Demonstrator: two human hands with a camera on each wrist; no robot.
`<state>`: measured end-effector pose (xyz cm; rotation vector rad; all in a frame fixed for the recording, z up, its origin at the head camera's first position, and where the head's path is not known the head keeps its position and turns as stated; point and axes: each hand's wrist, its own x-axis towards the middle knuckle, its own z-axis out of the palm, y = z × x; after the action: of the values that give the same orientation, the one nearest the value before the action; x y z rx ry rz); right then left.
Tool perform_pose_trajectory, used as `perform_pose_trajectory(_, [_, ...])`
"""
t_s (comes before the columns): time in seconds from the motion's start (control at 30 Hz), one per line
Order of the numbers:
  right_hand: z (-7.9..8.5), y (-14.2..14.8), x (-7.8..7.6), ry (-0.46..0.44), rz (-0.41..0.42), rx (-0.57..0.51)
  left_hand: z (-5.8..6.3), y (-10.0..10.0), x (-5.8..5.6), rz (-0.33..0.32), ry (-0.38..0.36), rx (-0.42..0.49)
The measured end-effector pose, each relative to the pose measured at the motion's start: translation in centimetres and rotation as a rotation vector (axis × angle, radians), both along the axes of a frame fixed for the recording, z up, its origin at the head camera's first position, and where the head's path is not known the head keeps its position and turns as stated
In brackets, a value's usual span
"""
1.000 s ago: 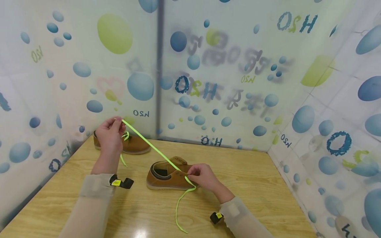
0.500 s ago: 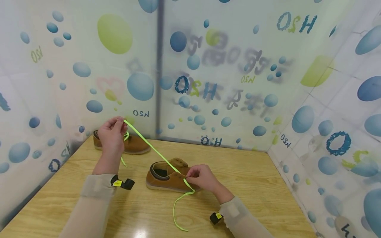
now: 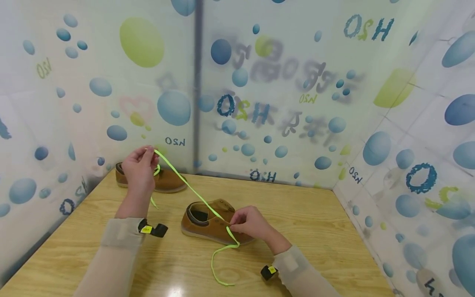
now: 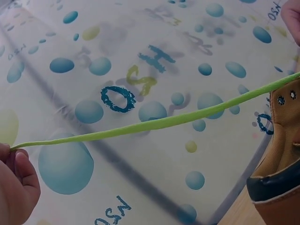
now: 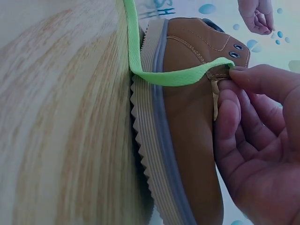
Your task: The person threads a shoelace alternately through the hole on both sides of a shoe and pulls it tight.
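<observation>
A brown shoe [image 3: 209, 232] stands on the wooden table, its toe to the right. Through its front eyelet runs a neon green shoelace [image 3: 185, 182]. My left hand [image 3: 139, 167], raised at the left, pinches one end of the lace, which slants down to the shoe. At the eyelet flap, my right hand [image 3: 250, 223] grips the edge between thumb and curled fingers. In the right wrist view the thumb [image 5: 253, 79] lies right beside the laced eyelet, with two more eyelets bare above it. The lace's other end trails over the sole onto the table.
A second brown shoe [image 3: 170, 181] with a green lace stands at the table's back left, partly behind my left hand. Curtain-like walls [image 3: 282, 123] printed with blue and green dots border the wooden table [image 3: 304, 222] at the back and sides.
The shoe's toe has swung slightly toward me, and my right hand has come a little nearer with it. The trailing lace end has slid left; the raised stretch sags slightly.
</observation>
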<state>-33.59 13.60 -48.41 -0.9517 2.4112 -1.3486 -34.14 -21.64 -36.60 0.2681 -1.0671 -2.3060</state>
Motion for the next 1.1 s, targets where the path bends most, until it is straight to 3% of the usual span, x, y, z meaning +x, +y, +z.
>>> perform_pose_trajectory(0.5, [-0.2,0.0,-0.2,-0.033,-0.011,0.006,0.2,0.9,0.5,-0.070,0.063,-0.079])
perform_pose_trajectory(0.8, [-0.2,-0.2,-0.1,-0.037,-0.008,0.007,0.2,1.3,0.7,-0.093,0.035,-0.126])
perform_pose_trajectory(1.1, [-0.1,0.0,-0.2,-0.049,0.001,0.032,0.0,2.2,0.6,-0.097,0.057,-0.168])
